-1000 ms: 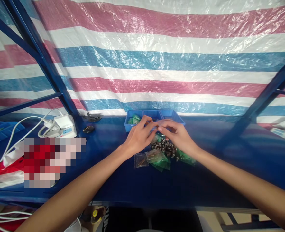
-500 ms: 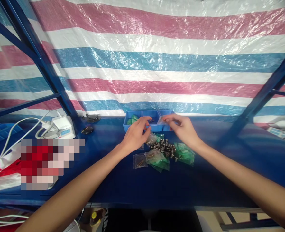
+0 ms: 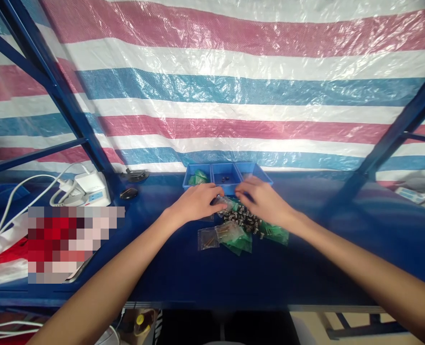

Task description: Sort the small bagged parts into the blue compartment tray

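With the heap of small metal pieces (image 3: pixel 246 221) on the blue table (image 3: pixel 183 280) taken as the clock's centre, my left hand (image 3: pixel 199 201) is at ten o'clock, thumb parted from loosely curved fingers. Its fingertips are beside a crumpled clear bag (image 3: pixel 228 203) at about eleven; I cannot tell whether they touch it. My right hand (image 3: pixel 265 199) is between one and two o'clock, fingers curled downward; whether it grips anything is hidden. Beyond both hands, near twelve, sits a blue three-part tray (image 3: pixel 211 173): green packets (image 3: pixel 198 177) fill its left section, a few dark bits (image 3: pixel 226 178) its middle. Around the heap lie more bags: clear (image 3: pixel 208 238) at eight, green (image 3: pixel 240 243) at six, green (image 3: pixel 275 233) at four.
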Motion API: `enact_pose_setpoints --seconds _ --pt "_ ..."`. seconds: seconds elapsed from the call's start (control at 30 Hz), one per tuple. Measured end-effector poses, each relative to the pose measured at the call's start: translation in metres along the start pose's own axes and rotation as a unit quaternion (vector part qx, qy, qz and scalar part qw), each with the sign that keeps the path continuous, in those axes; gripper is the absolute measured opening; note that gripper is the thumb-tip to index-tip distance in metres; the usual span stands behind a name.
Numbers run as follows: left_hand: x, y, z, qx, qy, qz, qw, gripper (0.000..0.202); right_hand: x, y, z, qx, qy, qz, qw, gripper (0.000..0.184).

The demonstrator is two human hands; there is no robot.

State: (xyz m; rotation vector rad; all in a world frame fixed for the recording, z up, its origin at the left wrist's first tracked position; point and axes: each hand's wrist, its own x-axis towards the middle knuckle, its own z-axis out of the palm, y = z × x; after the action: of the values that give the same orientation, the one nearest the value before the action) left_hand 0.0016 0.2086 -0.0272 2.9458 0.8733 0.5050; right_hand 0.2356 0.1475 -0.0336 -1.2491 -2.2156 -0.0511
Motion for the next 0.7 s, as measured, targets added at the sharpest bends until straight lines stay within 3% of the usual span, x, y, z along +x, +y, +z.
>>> enact_pose_setpoints --seconds 0.17,0.4,0.7 --pt "0.000 0.000 -0.001 -0.027 -0.029 -0.013 0.999 0.021 -0.008 -0.004 0.021 -0.033 -0.062 -0.025 0.997 0.019" --pt "0.004 -0.004 0.012 -0.163 0.017 -0.019 0.986 0.021 -0.007 0.000 0.022 -0.035 -0.063 -0.015 0.997 0.015" --pt "0.009 0.003 0.004 -0.358 0.066 -0.069 0.929 0.015 -0.002 -0.010 0.010 0.125 -0.039 0.071 0.989 0.011"
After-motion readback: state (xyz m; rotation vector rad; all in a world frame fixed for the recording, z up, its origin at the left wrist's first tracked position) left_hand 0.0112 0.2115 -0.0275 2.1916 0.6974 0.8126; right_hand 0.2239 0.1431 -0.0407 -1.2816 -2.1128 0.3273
